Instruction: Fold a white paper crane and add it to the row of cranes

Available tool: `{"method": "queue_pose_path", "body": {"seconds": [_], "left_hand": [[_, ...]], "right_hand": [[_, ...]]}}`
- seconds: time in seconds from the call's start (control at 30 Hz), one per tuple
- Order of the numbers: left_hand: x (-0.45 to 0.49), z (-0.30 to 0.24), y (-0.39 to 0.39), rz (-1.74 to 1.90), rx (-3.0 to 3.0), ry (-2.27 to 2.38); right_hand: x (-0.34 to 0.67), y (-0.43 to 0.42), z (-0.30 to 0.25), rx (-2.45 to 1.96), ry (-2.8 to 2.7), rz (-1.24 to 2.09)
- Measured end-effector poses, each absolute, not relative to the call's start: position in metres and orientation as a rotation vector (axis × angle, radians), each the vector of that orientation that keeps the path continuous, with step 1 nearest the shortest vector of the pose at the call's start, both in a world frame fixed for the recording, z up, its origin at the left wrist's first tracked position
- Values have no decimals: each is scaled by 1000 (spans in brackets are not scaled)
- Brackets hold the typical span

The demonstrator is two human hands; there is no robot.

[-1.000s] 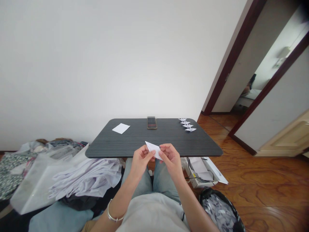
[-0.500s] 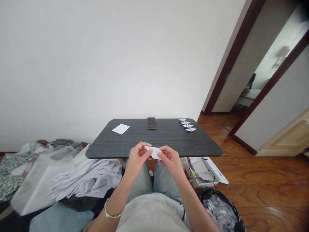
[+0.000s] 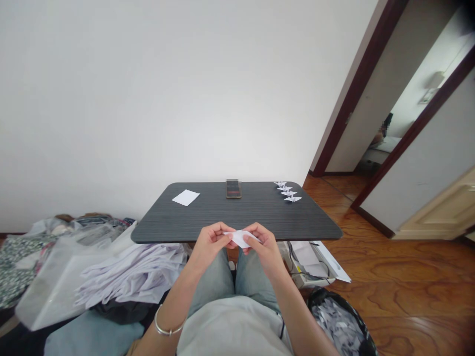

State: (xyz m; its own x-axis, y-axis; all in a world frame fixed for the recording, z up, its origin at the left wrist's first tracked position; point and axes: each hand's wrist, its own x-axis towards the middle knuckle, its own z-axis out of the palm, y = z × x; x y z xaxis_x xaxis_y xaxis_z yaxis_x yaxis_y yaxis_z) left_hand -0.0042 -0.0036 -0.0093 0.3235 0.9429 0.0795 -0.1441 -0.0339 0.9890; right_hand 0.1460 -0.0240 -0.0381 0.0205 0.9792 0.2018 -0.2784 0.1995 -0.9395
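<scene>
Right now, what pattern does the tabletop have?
The tabletop is dark grey with fine horizontal streaks, in the head view.

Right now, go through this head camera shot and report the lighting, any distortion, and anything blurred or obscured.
Head view: soft, even light falls on the white wall, with no hard shadows there; wide-lens distortion slants the dark door frame; a pixelated patch obscures part of the far room; the top right corner darkens.

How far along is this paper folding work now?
Four paper cranes stand finished in a row at the far right of the dark table. One folded white paper is in hand, pinched between left hand and right hand. One flat white sheet at the table's far left remains unfolded.
</scene>
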Motion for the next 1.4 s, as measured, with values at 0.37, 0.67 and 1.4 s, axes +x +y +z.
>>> {"method": "queue_pose_path", "body": {"seconds": [0.37, 0.67, 1.4], "left_hand": [[-9, -7, -5, 987, 1374, 853], [-8, -6, -7, 1010, 1371, 849], [5, -6, -13, 1099, 1186, 869]], "right_hand": [[147, -23, -42, -809, -1071, 1231], [145, -25, -39, -808, -1062, 1185], [144, -30, -39, -833, -1200, 957]]}}
